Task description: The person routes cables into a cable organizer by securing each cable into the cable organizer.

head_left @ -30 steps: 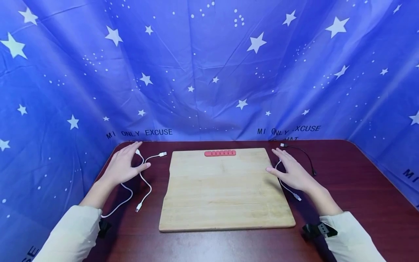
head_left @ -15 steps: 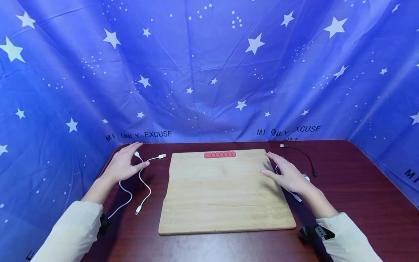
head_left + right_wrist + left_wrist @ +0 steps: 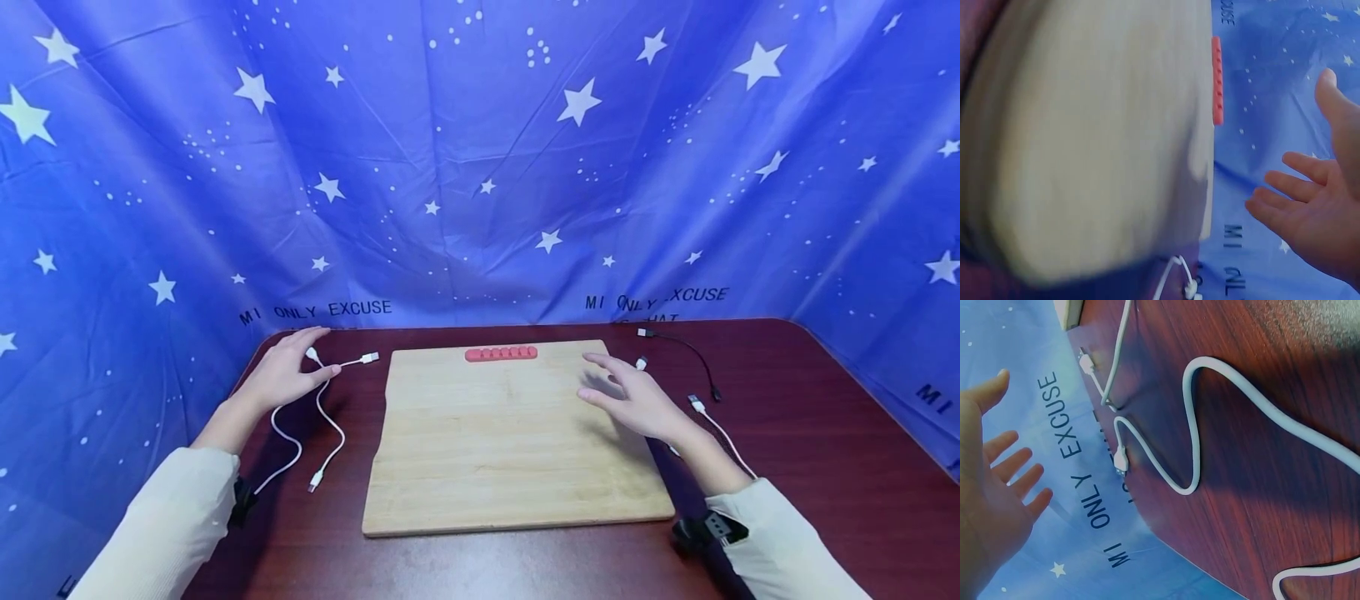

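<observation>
My left hand hovers over the white USB cables at the table's left, fingers extended and nothing held. In the left wrist view a thick white cable snakes over the table below that hand. My right hand is above the right edge of the wooden board, fingers spread and holding nothing; its shadow falls on the wood. A red cable holder with a row of slots lies along the board's far edge. Right of the board, my right hand and forearm partly hide a white cable.
A short black USB cable lies at the far right of the dark red table. Behind the table hangs a blue curtain with white stars. Black straps sit on both wrists.
My right hand has moved left, from beside the board to over its right part, uncovering white cable plugs behind it. The left hand has stayed nearly in place.
</observation>
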The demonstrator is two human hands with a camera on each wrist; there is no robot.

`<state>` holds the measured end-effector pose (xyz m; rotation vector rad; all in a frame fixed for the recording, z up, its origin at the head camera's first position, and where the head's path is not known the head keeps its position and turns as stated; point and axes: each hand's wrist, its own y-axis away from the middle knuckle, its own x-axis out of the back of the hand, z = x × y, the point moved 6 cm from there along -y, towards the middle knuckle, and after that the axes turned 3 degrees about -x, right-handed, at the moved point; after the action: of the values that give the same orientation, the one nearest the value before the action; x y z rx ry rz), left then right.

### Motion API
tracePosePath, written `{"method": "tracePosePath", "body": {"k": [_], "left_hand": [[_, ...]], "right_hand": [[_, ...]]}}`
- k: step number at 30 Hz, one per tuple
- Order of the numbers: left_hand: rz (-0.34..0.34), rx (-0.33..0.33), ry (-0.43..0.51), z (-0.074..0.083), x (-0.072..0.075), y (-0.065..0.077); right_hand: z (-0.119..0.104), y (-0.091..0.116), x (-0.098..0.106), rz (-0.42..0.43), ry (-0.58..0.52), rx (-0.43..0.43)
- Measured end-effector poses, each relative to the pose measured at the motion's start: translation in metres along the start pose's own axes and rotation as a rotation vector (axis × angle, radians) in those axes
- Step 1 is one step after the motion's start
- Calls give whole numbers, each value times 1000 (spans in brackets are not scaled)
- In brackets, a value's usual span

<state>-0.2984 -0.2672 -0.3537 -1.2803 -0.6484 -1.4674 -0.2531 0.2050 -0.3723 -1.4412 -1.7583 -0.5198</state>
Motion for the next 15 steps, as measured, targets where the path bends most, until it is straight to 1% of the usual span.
{"method": "tracePosePath", "body": {"k": [3, 7, 12, 15], "left_hand": [[-22, -5, 8, -1, -2, -1], [-54, 5, 14, -2, -5, -3], [-59, 20, -7, -4, -7, -7], [-64, 26, -32, -4, -8, -10]], "right_hand": [[-5, -1, -5, -2, -54, 7], [-12, -2, -11, -15, -113, 18], [-23, -3, -19, -19, -188, 36], [-30, -4, -25, -8, -219, 63]]}}
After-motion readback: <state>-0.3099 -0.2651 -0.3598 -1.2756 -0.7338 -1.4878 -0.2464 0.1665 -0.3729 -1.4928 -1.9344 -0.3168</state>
